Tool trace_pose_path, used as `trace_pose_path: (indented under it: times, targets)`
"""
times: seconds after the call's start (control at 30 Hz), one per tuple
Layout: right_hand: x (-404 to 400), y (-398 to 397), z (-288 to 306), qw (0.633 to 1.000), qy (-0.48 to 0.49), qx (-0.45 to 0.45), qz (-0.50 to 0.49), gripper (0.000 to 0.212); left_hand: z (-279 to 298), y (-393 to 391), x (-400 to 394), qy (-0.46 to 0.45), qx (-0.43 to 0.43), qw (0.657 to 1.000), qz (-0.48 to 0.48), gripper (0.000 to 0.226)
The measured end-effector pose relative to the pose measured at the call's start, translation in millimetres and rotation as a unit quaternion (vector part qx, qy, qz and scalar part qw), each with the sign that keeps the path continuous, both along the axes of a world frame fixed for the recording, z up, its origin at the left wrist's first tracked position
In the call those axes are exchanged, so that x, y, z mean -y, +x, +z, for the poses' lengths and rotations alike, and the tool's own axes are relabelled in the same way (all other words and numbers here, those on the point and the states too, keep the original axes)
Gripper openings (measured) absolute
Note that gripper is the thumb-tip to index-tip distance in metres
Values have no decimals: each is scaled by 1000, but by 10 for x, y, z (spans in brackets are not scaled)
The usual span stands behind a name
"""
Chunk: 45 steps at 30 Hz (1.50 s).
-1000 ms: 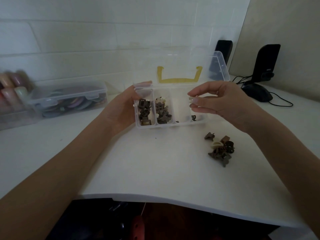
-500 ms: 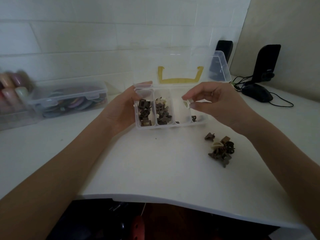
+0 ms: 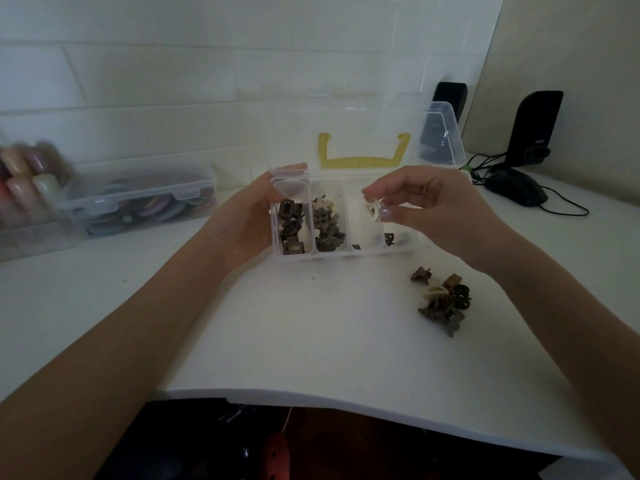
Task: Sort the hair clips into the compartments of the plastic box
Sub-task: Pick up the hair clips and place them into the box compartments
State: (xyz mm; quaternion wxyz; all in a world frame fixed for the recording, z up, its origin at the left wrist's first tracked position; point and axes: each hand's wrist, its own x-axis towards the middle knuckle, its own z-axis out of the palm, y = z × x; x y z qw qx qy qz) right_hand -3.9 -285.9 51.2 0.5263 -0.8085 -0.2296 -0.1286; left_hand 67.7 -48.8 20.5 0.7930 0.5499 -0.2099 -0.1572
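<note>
A clear plastic box [image 3: 343,253] with a yellow handle stands open on the white table, its lid tilted back. Brown square clips fill its leftmost compartment [image 3: 290,225]; mixed brown and cream clips [image 3: 325,226] fill the second. The third holds almost nothing, and a dark clip [image 3: 389,239] lies in the fourth. My left hand [image 3: 246,220] grips the box's left end, thumb over the rim. My right hand [image 3: 440,213] pinches a small cream hair clip [image 3: 374,210] above the third compartment. A pile of loose clips [image 3: 445,301] lies on the table to the right.
A closed clear container [image 3: 138,202] with coloured items sits at the left by the wall, with blurred bottles [image 3: 27,178] beside it. Two black speakers [image 3: 535,128], a mouse [image 3: 517,190] and cables are at the back right. The table's front edge [image 3: 346,403] runs close to me.
My right hand has moved left with the cream clip, from above the fourth compartment to above the third. My left hand and the box stayed put.
</note>
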Motion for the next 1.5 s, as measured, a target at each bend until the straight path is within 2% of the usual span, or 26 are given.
trace_pose_path:
  times: [0.23,0.3,0.4,0.5,0.53,0.6,0.8,0.97,1.1,1.23,1.5]
  targets:
    - [22,3,23,1000,5,10,-20,28,23,-34,23,12,7,1000,3,61]
    - [32,3,27,999,16,14,-37,27,28,-33,20,10,8,1000,13,57]
    - [59,3,42,996,52,13,-66,20,47,-27,-19,2,3,999,33,52]
    - [76,8,62,990,103,8,-97,14,66,-21,-92,-16,-17,998,57,61]
    - [77,10,66,987,112,8,-112,13,62,-12,-114,-23,-22,997,68,58]
    - [78,11,76,984,107,12,-141,10,53,0,-142,-36,-37,995,88,50]
    - [87,14,80,982,66,30,-175,4,56,-13,-149,-40,-48,993,99,49]
    - [89,37,66,984,64,15,-165,21,42,15,-166,-44,-49,991,116,53]
    - [74,31,65,988,64,1,-141,13,42,19,-179,-39,-49,990,127,53]
    - [80,25,70,988,72,-2,-134,14,44,13,-180,-33,-46,990,126,52]
    - [97,15,69,984,45,30,-171,10,60,-12,-198,-42,-56,988,141,44]
